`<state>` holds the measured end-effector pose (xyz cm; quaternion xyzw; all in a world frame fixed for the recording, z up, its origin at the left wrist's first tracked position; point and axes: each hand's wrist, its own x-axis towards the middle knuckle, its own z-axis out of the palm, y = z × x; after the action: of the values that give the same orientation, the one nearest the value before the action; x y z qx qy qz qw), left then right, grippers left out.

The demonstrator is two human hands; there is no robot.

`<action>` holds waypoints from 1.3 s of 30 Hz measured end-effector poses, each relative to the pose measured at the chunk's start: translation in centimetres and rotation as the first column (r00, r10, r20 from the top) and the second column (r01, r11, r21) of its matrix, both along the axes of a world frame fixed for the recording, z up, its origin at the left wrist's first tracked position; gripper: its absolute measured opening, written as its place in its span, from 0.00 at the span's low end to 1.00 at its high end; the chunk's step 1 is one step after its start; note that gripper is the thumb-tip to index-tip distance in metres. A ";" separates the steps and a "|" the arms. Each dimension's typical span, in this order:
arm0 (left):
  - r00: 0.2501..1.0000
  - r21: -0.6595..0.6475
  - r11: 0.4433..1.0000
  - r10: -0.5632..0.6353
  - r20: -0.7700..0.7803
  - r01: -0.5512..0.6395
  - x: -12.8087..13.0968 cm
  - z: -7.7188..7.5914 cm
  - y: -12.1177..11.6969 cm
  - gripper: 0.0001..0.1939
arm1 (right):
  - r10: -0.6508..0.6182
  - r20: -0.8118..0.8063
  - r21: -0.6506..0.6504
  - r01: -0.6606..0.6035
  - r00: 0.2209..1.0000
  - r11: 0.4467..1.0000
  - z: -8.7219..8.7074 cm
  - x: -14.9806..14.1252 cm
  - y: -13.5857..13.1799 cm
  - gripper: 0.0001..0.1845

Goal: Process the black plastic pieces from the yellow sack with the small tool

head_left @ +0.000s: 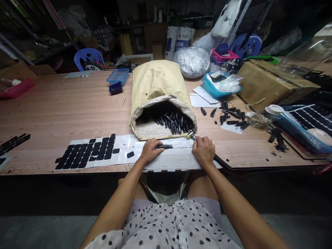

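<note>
My left hand (151, 150) is closed on a slim black part (166, 147), its far end sticking out to the right over a white board (178, 160). In my right hand (204, 151) is a small hammer (220, 162); its dark handle runs down to the right. The metal hammer head, with a yellow-green face, sits just beyond my fingers, apart from the black part. Right behind both hands lies an open cream sack (158, 79), with many black pointed parts (177, 122) at its mouth.
Left of my hands is a sheet of black stickers (85, 152). Loose black parts (233, 116) lie at right, near a cardboard box (275, 83) and a teal basket (220, 86). Blue trays (118, 76) stand back left. The table edge (114, 171) is close to me.
</note>
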<state>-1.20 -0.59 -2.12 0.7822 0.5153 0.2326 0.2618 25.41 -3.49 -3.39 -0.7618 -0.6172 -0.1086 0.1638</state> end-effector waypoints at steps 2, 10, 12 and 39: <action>1.000 -0.008 1.000 0.001 0.001 -0.001 0.1 0.0 0.1 0.08 | 0.010 -0.026 -0.009 -0.011 1.000 1.000 0.1 0.3 0.0 0.15; 0.999 -0.045 0.999 0.028 0.016 -0.027 0.8 0.0 0.1 0.08 | 0.200 -0.236 0.142 -0.170 0.951 0.975 1.7 -0.8 -1.6 0.20; 0.999 -0.051 0.998 0.033 0.022 -0.032 0.9 0.0 0.1 0.08 | 0.291 -0.325 0.171 -0.246 0.900 0.954 1.9 -2.4 -2.5 0.21; 0.996 -0.082 0.994 0.082 0.047 -0.078 1.7 0.0 -0.2 0.07 | 0.369 -0.503 0.187 -0.318 0.782 0.929 1.6 -6.3 -4.1 0.20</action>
<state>0.50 -0.75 -2.16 0.7438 0.5483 0.2416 0.2962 19.07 -7.60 -1.82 -0.6281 -0.6707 0.1090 0.3793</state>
